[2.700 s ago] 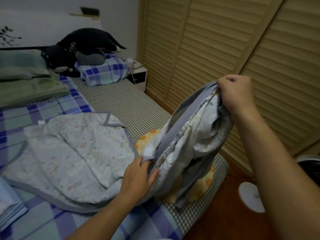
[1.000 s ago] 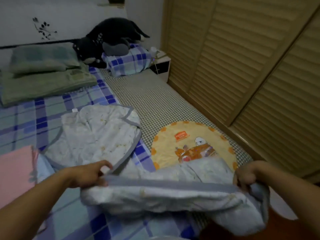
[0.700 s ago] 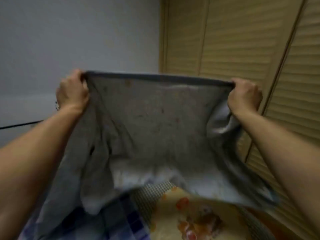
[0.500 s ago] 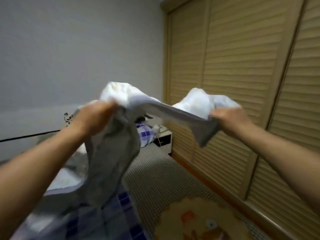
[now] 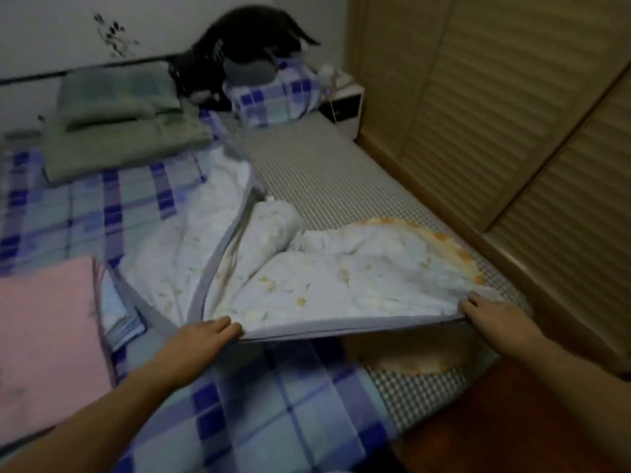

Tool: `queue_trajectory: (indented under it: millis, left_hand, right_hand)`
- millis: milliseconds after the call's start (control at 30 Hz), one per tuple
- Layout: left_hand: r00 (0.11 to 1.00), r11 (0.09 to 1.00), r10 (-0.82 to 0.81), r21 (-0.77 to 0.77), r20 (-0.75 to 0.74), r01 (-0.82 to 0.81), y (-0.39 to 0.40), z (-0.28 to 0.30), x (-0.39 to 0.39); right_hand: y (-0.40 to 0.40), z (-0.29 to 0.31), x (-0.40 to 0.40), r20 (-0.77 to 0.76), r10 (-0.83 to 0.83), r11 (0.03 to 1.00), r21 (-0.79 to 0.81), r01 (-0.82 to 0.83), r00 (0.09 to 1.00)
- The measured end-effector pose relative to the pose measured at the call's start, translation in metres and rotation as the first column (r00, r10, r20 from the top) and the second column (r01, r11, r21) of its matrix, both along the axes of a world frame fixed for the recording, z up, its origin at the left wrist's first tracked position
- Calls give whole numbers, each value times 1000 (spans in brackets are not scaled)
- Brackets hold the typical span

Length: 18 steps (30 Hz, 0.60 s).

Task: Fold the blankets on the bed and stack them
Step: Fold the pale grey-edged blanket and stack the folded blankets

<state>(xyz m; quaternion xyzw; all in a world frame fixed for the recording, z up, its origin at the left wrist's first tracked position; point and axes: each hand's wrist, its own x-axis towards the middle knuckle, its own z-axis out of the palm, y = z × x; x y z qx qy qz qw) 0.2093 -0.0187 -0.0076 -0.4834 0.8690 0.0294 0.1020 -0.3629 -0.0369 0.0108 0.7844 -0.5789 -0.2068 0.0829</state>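
Two hands hold the near edge of the pale floral blanket (image 5: 341,278): the left hand (image 5: 201,339) pinches its near left corner and the right hand (image 5: 495,319) grips its near right corner, the edge lifted a little above the bed (image 5: 280,414). To fold well, I think both corners should stay level and taut, then go far together so the grey borders meet. The far part lies crumpled. At the left, a folded pink blanket (image 5: 44,343) lies on the bed. No containers are visible.

Pale floral blanket (image 5: 317,285) — grey-edged, rumpled — spread across the bed (image 5: 273,421).
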Motion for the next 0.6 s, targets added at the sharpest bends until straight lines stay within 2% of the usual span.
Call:
queue_trajectory:
  millis: [33, 100, 200, 267, 367, 467, 600]
  left_hand:
    - [999, 995, 21, 96, 38, -25, 15, -24, -6]
    - [993, 971, 70, 221, 92, -89, 37, -61, -18]
    - [986, 954, 77, 275, 151, -117, 54, -95, -26]
    - [974, 948, 152, 254, 167, -191, 60, -97, -29]
    - [937, 911, 322, 224, 137, -346, 66, -83, -28]
    - [917, 891, 387, 216, 98, -399, 73, -80, -27]
    - [887, 878, 460, 165, -33, -449, 63, -76, -40]
  right_hand:
    - [11, -21, 3, -23, -37, 988, 150, 40, 999]
    - [30, -59, 13, -7, -79, 934, 348, 77, 997]
    - [56, -93, 28, 13, -81, 883, 466, 65, 997]
    - [71, -106, 29, 59, -49, 950, 310, 28, 997]
    - [90, -106, 12, 151, 24, 988, 146, -46, 988]
    - [110, -103, -7, 123, 59, 985, 154, -78, 991]
    - [114, -111, -8, 171, -121, 982, 166, 92, 978]
